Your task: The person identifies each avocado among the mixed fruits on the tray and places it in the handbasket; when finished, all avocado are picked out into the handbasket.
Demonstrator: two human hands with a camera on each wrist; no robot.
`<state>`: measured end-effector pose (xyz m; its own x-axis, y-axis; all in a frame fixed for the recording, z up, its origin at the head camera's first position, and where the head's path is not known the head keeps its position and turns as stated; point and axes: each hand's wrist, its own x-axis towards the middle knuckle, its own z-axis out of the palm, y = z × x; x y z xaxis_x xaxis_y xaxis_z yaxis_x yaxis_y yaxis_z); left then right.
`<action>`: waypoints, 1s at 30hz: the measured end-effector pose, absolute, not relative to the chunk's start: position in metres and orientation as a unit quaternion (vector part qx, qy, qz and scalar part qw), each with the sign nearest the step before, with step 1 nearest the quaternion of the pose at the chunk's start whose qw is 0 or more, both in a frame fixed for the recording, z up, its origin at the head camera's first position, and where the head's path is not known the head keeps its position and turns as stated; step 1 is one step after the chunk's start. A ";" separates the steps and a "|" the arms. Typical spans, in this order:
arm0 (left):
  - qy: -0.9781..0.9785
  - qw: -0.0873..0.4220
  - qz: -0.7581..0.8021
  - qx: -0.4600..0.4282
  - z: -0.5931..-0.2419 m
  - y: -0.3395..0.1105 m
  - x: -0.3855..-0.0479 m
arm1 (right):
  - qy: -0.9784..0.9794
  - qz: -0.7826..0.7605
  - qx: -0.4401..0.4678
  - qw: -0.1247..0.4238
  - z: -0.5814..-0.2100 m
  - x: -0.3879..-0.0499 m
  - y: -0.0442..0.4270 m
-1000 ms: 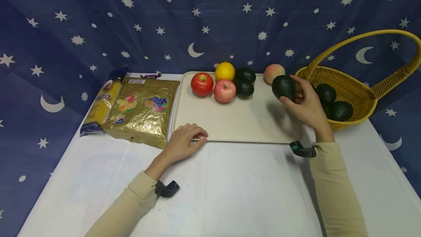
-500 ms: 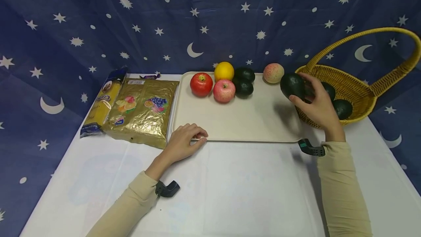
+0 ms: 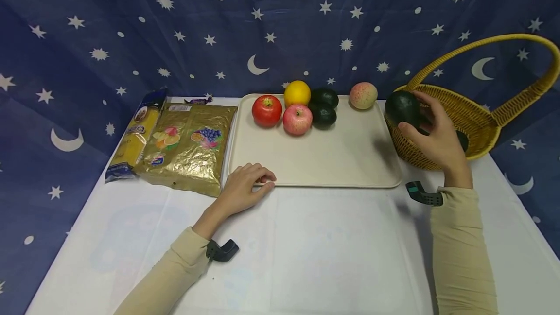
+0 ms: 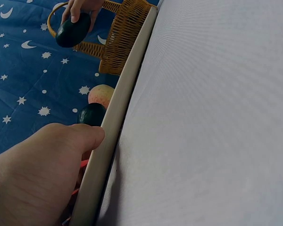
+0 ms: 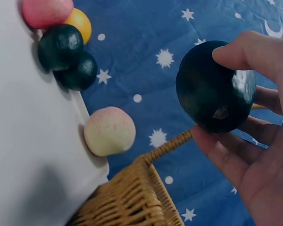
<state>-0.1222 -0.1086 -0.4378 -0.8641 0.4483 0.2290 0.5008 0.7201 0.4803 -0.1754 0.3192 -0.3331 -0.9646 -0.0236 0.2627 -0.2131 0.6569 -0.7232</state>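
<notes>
Over the tray-side rim of the wicker basket [image 3: 411,153], right hand [image 3: 444,137] has a dark green avocado [image 3: 402,108] pinched up, thumb on the near side, fingers round the back. Left hand [image 3: 242,188] rests on the front rim of the tray [image 3: 323,159], fingers loosely bent, holding no fruit. Hands well apart.

Main risk: slip. Skin looks smooth and shiny, and the grip is mostly fingertips, palm not wrapped round it. Lose it here and it could land on the rim and bounce either way, into the basket or back onto the tray. Clearance over the rim: can't tell.

Second: snag. The basket's arched handle [image 3: 516,36] rises close behind the fingers. Knuckles or fruit catching it could drag or tip the basket, which looks light; neither hand is steadying it.

Third: knock-on. At least one more avocado [image 3: 462,140] sits in the basket, mostly hidden by the right hand. A drop from height would probably bump it.

Also watch the peach [image 3: 363,95] at the tray's back right corner: round, near the basket, easy to nudge if the arm swings low. If the left hand leans on that rim, the tray could shift and set the fruit rolling.
</notes>
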 end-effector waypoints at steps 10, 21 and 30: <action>-0.924 0.056 -0.277 -0.258 -0.438 -0.109 -0.122 | -0.884 0.443 0.054 0.138 -0.330 -0.172 0.332; -0.925 0.049 -0.277 -0.256 -0.439 -0.109 -0.123 | -0.862 0.476 0.042 0.168 -0.331 -0.170 0.343; -0.925 0.052 -0.277 -0.256 -0.439 -0.109 -0.123 | -0.854 0.483 0.024 0.189 -0.333 -0.170 0.356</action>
<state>-0.1227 -0.1094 -0.4395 -0.8632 0.4449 0.2385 0.5028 0.7155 0.4851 -0.1699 0.3560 -0.3333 -0.9272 0.1423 0.3466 -0.2238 0.5315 -0.8170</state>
